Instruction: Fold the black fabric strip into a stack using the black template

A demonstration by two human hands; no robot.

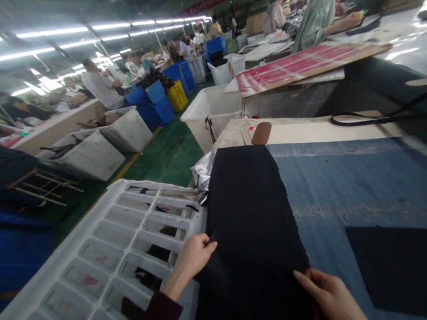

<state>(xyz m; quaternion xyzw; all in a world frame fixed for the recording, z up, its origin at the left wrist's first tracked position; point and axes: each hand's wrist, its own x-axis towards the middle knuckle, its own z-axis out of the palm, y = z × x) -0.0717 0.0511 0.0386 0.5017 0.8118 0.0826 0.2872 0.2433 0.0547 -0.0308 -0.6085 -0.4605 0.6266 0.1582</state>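
A long piece of black fabric (248, 212) lies on a blue-covered worktable (355, 181), its near end hanging over the front edge. My left hand (192, 257) pinches the fabric's left edge, fingers closed on it. My right hand (332, 299) rests on the cloth's lower right part, with its thumb on top and the fingers curled on the fabric. A second black piece (408, 267) lies flat at the table's right.
A white plastic crate (95, 262) stands to my left with dark pieces inside. White bins (212, 112) and blue crates (155, 105) line a green floor aisle. A red-patterned board (302, 66) and a black strap (383, 116) lie beyond. Other people work at far tables.
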